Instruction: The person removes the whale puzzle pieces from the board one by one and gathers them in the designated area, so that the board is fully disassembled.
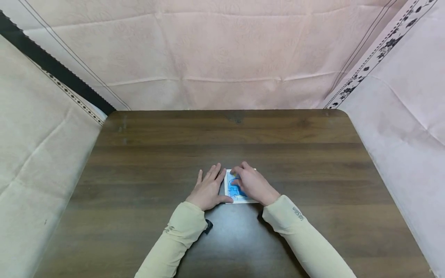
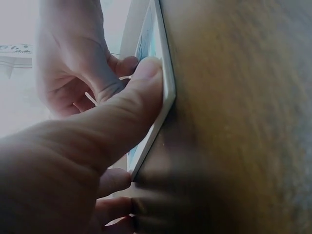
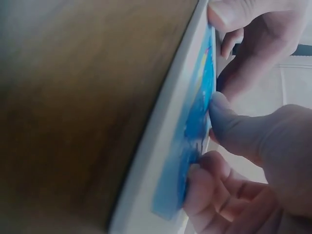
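Observation:
A small flat puzzle [image 1: 233, 192] with a blue picture, piece outlines and a white border lies on the table. My left hand [image 1: 208, 193] spreads along its left side, fingers straight; the thumb [image 2: 139, 90] rests on the near left corner of the white border. Over the picture is my right hand [image 1: 256, 186], its fingers bent and thumb apart from them. In the right wrist view, the right thumb [image 3: 229, 119] and bent fingertips [image 3: 197, 183] touch the blue picture [image 3: 195, 126]. The right hand hides much of the puzzle's right half.
The dark wooden table [image 1: 156, 154] reaches away to a straight far edge with rounded corners. Pale cloth [image 1: 226, 58] hangs behind it, with more cloth at both sides. Light sleeves [image 1: 187, 224] cover both forearms.

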`<state>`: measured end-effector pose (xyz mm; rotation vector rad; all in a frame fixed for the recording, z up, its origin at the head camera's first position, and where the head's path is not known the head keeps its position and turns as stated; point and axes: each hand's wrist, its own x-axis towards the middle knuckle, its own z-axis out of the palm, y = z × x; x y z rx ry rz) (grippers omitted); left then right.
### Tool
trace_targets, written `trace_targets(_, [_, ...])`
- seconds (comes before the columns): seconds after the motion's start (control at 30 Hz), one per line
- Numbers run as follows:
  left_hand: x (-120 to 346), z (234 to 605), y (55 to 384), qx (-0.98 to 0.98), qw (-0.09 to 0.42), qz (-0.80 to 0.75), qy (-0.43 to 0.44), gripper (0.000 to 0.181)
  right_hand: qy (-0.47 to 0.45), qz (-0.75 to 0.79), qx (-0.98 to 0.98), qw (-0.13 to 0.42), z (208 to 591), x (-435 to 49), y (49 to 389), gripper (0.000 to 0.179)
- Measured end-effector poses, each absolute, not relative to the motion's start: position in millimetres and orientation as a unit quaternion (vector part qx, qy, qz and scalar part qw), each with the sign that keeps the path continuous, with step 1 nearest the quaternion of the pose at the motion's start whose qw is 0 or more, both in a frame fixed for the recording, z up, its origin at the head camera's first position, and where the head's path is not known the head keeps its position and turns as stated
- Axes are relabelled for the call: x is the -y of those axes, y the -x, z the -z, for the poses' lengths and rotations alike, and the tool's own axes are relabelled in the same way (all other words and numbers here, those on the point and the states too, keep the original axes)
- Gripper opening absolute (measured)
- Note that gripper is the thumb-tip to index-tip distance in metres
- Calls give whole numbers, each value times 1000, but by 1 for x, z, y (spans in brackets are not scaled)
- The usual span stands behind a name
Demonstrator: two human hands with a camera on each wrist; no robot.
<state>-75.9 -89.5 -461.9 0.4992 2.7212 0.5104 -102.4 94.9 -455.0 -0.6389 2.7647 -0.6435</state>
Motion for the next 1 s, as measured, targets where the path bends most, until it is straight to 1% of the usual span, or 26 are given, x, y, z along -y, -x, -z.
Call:
trace_targets(0.47, [89, 461, 77, -954, 169, -180, -171, 98, 187, 258, -940, 119, 456, -91, 110, 23])
trace_targets(0.63, [89, 461, 77, -959, 158, -168, -162, 89, 165, 294, -934, 119, 458, -90, 111, 18])
trace_targets(0.77, [85, 460, 78, -964, 149, -157, -152, 81, 156, 306, -931, 119, 458, -91, 111, 18])
trace_targets(1.0, [82, 461, 78, -969, 143, -138, -147, 80, 151, 310, -931, 122, 460, -92, 112, 17])
